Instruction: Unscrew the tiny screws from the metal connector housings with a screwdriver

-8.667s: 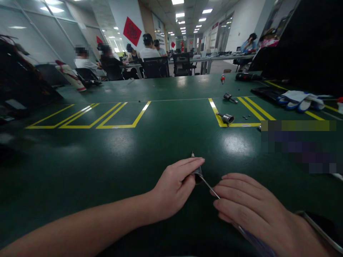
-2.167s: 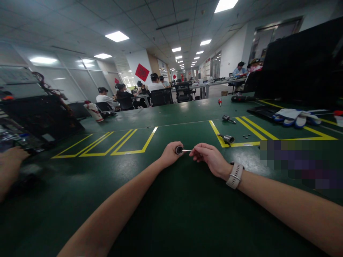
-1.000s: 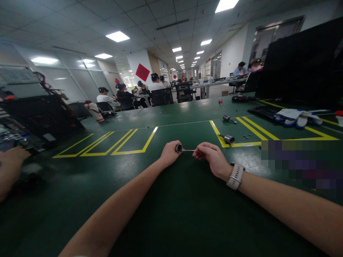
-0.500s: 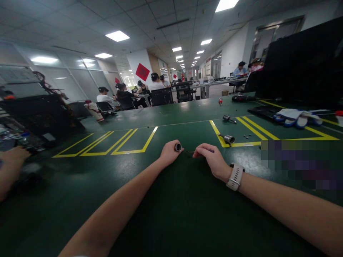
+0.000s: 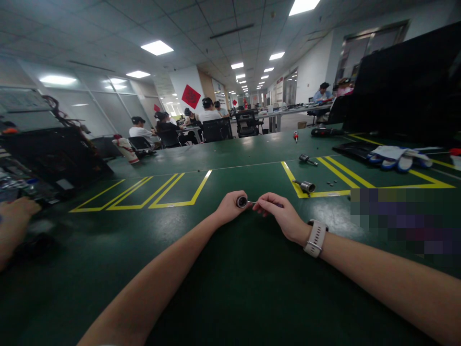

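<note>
Pinching a small round metal sleeve (image 5: 241, 202), the left hand (image 5: 228, 207) holds it just above the dark green table (image 5: 230, 288); the right hand (image 5: 283, 216), beside it, pinches a thin steel pin (image 5: 251, 202) at its mouth. Both look rigid, light, probably slippery; grip the sleeve's sides.

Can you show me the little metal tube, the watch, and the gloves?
metal tube (image 5: 241, 202), head view, its round open end.
watch (image 5: 316, 238), head view, the band on the wrist.
gloves (image 5: 396, 157), head view, the white back.
</note>
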Demonstrator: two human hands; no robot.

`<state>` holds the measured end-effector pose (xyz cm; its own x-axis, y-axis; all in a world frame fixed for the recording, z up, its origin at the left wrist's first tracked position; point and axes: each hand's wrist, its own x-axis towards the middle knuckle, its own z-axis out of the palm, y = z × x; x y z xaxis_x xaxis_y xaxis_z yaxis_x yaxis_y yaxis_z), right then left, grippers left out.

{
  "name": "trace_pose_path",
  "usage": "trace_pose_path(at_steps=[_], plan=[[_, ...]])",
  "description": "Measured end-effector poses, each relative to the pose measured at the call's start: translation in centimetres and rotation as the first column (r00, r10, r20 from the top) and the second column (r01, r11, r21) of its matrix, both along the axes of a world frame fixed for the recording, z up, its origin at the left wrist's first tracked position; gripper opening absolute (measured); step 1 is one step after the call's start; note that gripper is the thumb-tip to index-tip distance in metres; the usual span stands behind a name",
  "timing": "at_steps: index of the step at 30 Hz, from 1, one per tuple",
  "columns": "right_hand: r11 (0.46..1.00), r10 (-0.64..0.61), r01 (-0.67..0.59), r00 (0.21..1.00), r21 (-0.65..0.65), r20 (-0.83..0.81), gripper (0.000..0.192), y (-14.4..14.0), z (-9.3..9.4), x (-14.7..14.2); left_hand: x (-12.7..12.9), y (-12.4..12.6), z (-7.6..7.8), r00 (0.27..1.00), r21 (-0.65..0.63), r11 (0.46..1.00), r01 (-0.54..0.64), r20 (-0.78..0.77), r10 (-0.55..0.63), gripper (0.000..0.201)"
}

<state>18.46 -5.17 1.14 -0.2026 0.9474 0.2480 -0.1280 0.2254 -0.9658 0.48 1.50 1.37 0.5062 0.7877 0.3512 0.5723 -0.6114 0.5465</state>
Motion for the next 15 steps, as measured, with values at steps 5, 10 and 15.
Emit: trace_pose_path(at_steps=[5,10,15], plan=[[0.999,0.035,-0.037,0.999,-0.041,-0.04,0.014,-0.01,0.11,-0.04,-0.01,0.01,-0.15,0.997,-0.008,0.999,0.032,0.063,-0.031,0.017],[0.988,0.081,-0.098,0.987,-0.116,-0.14,0.015,-0.05,0.33,-0.11,-0.2,0.11,-0.27,0.988,-0.052,0.997,0.063,0.145,-0.055,0.015],[0.977,0.114,-0.147,0.973,-0.157,-0.201,0.014,0.12,0.35,0.05,-0.3,0.13,-0.3,0.979,-0.069,0.991,0.112,0.18,-0.098,0.013]])
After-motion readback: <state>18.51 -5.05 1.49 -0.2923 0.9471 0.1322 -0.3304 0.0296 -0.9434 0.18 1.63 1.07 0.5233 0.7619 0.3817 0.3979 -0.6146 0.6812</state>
